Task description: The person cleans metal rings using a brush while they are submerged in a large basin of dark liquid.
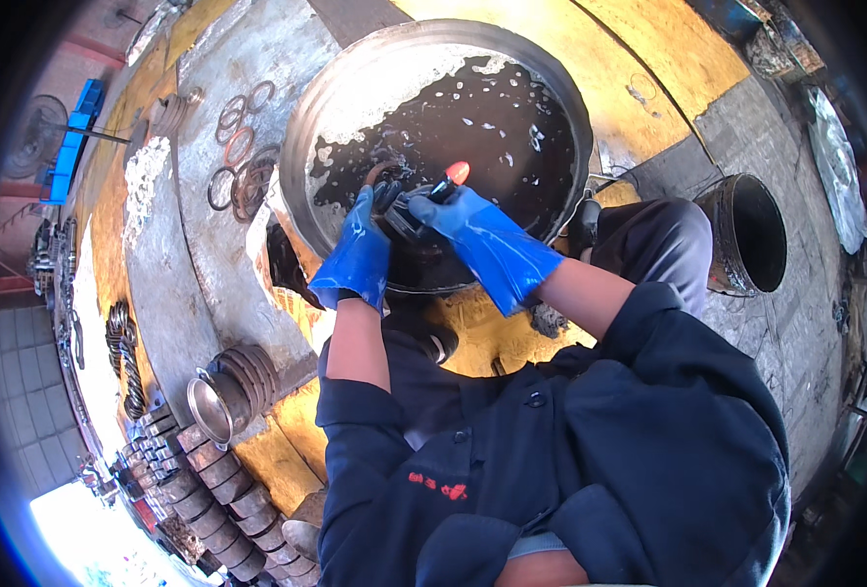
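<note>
Both my hands wear blue rubber gloves and meet over the near edge of a big round metal basin [582,127] of dark, foamy liquid. My left hand [360,240] is closed around a dark, wet metal part [391,201]; its exact kind does not show. Closed on a tool with a red-and-black handle [456,174], my right hand [477,230] presses close against that same part. The handle's red end points up and away from me, while the tool's working end is hidden between the gloves and the part.
Several thin rings [233,122] lie on the metal floor plates left of the basin. A dark open bucket [746,235] stands at the right beyond my knee. Stacked round metal pieces [233,391] and rows of rusty blocks [228,489] occupy the lower left, near a chain [122,342].
</note>
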Available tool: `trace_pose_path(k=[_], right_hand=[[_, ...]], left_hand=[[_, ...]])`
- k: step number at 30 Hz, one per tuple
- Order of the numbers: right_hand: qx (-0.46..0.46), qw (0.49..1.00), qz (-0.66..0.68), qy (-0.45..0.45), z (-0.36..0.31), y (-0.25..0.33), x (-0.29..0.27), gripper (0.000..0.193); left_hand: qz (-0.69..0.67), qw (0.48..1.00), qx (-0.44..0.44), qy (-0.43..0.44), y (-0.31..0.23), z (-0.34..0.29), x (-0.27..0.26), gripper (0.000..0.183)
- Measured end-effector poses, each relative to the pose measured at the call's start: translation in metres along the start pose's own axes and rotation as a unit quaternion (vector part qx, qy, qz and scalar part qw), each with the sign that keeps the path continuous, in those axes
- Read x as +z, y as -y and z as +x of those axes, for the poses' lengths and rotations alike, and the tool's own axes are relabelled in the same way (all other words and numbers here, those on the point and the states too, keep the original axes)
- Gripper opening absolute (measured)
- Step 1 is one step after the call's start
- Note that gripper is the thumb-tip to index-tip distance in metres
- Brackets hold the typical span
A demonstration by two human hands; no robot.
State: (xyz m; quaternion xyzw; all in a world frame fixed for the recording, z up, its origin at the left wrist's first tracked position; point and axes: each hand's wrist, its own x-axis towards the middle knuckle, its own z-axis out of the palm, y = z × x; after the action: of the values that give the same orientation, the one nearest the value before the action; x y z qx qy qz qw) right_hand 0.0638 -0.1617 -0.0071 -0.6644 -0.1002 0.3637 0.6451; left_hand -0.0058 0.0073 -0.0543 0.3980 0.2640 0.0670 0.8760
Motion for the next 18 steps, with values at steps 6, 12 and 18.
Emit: trace_pose_path(k=[6,12,18], right_hand=[[0.046,0.968,-0.242,0.053,-0.008,-0.043,-0.041,0.025],[-0.055,0.989,-0.111,-0.075,0.016,-0.038,-0.058,0.031],[-0.049,0.998,0.038,-0.009,0.002,-0.013,-0.015,0.025]], left_hand=[[0.015,0.998,-0.020,-0.059,0.008,0.016,-0.015,0.050],[0.029,0.998,0.026,-0.050,-0.011,0.023,-0.004,0.051],[-0.050,0.992,0.106,-0.045,-0.040,-0.004,0.017,0.046]])
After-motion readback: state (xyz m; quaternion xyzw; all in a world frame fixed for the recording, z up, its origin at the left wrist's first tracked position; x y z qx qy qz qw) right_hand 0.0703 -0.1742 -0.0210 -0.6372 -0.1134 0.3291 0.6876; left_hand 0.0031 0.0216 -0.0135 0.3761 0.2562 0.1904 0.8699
